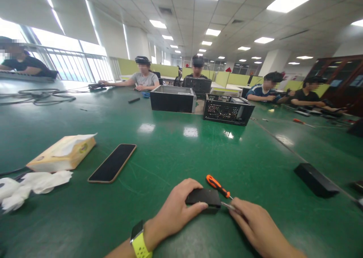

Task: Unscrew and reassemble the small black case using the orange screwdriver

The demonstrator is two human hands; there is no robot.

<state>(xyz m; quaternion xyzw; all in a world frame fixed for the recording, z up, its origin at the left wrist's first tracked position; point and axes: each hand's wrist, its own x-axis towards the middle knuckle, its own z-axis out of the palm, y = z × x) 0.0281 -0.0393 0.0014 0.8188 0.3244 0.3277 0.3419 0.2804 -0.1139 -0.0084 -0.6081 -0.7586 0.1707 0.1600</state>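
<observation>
My left hand [181, 201] grips a small black rectangular block [204, 197] from its left end, thumb on the near side and fingers over the far side. A slim silver metal tool [227, 205] reaches from my right hand [252, 222] to the block's right end; its tip seems to touch there. My right fingers are closed around the tool and hide most of it, so its kind does not show. Just beyond both hands lies a screwdriver [217, 185] with an orange and black handle, its shaft pointing toward my right fingers.
On the green table [159, 159] to the left lie a phone [113, 163], a tissue pack [64, 152] and crumpled tissues [36, 184]. Another black block [316, 179] sits at right. Farther off stand two metal cases [172, 100], cables [39, 95] and several people.
</observation>
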